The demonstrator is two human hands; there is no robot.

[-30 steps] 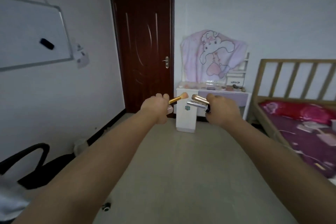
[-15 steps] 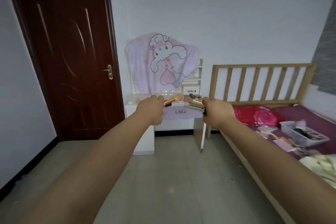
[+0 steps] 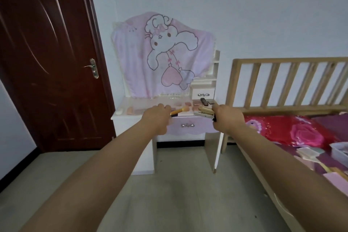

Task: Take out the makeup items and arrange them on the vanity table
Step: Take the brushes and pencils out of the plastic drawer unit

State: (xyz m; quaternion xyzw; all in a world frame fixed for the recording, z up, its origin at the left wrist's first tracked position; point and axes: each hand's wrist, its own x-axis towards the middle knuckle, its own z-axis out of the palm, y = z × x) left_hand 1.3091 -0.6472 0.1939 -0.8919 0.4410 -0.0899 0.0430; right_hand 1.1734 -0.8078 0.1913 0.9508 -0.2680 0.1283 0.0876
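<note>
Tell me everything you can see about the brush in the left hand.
The makeup brush has a yellow-gold handle, a dark band near the grip and a soft peach-coloured bristle head. The left hand grips its handle end, so only the front part shows. It is held in the air, tilted slightly upward, bristles pointing right toward the items in the right hand. It appears in front of the vanity table edge, not resting on it. Finer detail is blurred.
</note>
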